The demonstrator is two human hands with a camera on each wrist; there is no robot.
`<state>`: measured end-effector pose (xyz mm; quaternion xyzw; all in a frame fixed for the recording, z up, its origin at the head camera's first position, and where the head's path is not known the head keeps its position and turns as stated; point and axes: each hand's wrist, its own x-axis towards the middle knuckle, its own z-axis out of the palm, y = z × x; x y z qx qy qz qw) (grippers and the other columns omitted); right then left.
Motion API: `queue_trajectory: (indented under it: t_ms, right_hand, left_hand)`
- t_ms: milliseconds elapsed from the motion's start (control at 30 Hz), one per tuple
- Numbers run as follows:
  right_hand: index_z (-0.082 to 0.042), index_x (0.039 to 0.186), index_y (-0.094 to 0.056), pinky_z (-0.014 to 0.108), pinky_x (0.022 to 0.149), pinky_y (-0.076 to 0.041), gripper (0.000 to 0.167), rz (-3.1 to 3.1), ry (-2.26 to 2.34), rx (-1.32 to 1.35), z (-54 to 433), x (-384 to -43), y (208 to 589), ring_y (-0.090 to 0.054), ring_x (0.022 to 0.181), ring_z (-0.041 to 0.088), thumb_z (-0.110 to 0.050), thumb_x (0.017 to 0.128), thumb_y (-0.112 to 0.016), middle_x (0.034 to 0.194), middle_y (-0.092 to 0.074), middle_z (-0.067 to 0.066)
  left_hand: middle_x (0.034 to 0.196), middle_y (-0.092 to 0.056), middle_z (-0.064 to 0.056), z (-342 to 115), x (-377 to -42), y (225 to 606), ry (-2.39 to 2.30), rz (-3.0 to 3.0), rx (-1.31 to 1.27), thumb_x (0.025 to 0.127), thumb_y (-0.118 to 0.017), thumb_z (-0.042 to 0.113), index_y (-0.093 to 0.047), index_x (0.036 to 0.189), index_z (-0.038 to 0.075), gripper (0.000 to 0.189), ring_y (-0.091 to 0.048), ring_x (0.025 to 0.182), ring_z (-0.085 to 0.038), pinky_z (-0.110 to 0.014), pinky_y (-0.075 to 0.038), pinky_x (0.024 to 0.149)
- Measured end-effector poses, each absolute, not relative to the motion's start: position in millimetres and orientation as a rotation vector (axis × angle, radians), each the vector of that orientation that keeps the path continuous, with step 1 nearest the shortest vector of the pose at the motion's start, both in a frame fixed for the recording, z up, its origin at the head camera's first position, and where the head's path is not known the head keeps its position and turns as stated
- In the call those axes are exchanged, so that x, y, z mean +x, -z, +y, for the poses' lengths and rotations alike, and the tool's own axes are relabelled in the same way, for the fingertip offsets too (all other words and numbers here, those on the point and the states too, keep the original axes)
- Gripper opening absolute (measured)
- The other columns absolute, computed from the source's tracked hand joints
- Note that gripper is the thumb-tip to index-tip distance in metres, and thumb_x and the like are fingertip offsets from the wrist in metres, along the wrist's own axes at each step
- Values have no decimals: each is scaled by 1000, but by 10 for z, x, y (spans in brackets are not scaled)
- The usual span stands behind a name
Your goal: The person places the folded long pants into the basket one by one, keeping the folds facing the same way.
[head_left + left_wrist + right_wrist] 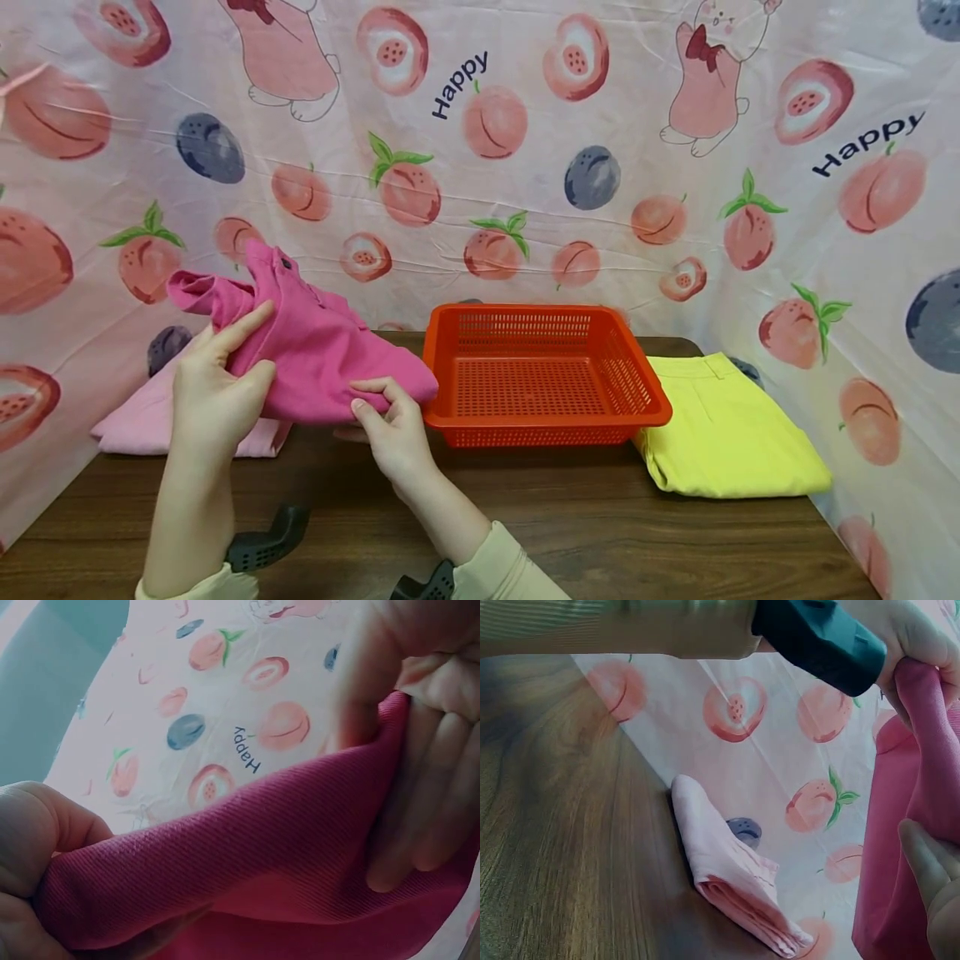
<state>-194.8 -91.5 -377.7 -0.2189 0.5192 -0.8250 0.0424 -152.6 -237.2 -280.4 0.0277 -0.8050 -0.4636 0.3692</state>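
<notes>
Folded bright pink pants [315, 342] with a dark button at the waistband are held up above the left side of the table. My left hand [217, 392] grips them near the waistband side, thumb and a finger on the near face. At their lower right end, my right hand [390, 425] pinches the cloth between thumb and fingers. The left wrist view shows the ribbed pink fabric [225, 862] stretched between both hands. In the right wrist view the pink cloth [892, 847] hangs down from the left hand.
An orange-red plastic basket [547, 422] stands in the middle of the dark wooden table [600, 533]. To its right lie folded yellow pants [735, 433]. A folded light pink garment [720, 847] lies at the table's left. Fruit-print cloth [480, 175] hangs behind and at the sides.
</notes>
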Motion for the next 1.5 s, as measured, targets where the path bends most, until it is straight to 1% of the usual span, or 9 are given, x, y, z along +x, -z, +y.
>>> queue_trajectory:
  t_ms: [100,500,700,867,1033,1100,1167,1400,1500]
  right_hand:
    - [-1,115,-59,40,74,-55,20,1553,2554,-636,-890,-1968,3766,-67,83,22,2,96,-53,112,-58,11]
    - [-12,145,-39,46,74,-54,50,1408,2683,-494,-775,-2057,3677,-64,93,27,-4,98,-52,130,-49,16]
    - [-20,150,-30,42,73,-55,62,1375,2780,-346,-683,-2093,3606,-61,97,28,-7,96,-58,134,-43,14]
    - [-23,149,-31,38,72,-55,69,1313,2878,-300,-609,-2149,3564,-60,99,27,0,91,-61,134,-43,15]
    - [-24,147,-35,36,72,-55,73,1279,2903,-265,-549,-2192,3550,-60,97,26,7,87,-63,131,-45,15]
    - [-25,146,-36,35,72,-55,74,1267,2903,-259,-528,-2201,3544,-60,97,24,8,86,-64,130,-46,15]
    - [-24,147,-36,33,71,-55,75,1252,2912,-270,-504,-2211,3531,-60,95,23,9,86,-63,129,-47,15]
    - [-22,148,-35,29,70,-54,78,1197,2966,-322,-418,-2217,3461,-58,95,21,16,84,-59,128,-48,17]
    - [-22,148,-34,28,71,-54,78,1172,2985,-339,-384,-2210,3430,-57,97,21,17,84,-58,129,-47,17]
  left_hand:
    - [137,-51,-5,-2320,-1543,2823,1206,-2041,16,77,-57,-13,-63,128,15,59,-44,118,-13,-10,-40,74]
    - [135,-53,-5,-2136,-1658,2937,1167,-1888,-209,69,-57,-20,-68,121,10,61,-44,123,-11,-15,-38,79]
    - [135,-51,-15,-1919,-1709,2984,1199,-1761,-315,66,-55,-22,-68,118,1,57,-43,125,-19,-18,-38,86]
    - [129,-54,-26,-1685,-1630,2919,1234,-1662,-364,68,-53,-22,-65,116,-7,52,-39,130,-27,-20,-40,91]
    - [117,-61,-26,-1590,-1626,2936,1268,-1582,-376,68,-54,-22,-64,116,-9,50,-41,129,-32,-33,-25,109]
    - [112,-64,-24,-1574,-1645,2964,1279,-1556,-369,68,-54,-22,-64,115,-9,49,-43,127,-31,-39,-16,113]
    - [112,-64,-24,-1570,-1673,2999,1276,-1558,-363,68,-55,-22,-64,116,-8,51,-44,126,-30,-41,-14,113]
    - [128,-56,-20,-1628,-1825,3171,1314,-1554,-393,68,-61,-23,-63,121,-4,57,-39,125,-24,-28,-34,101]
    - [131,-52,-17,-1637,-1821,3191,1354,-1562,-404,69,-62,-22,-59,127,-2,62,-38,124,-24,-25,-36,98]
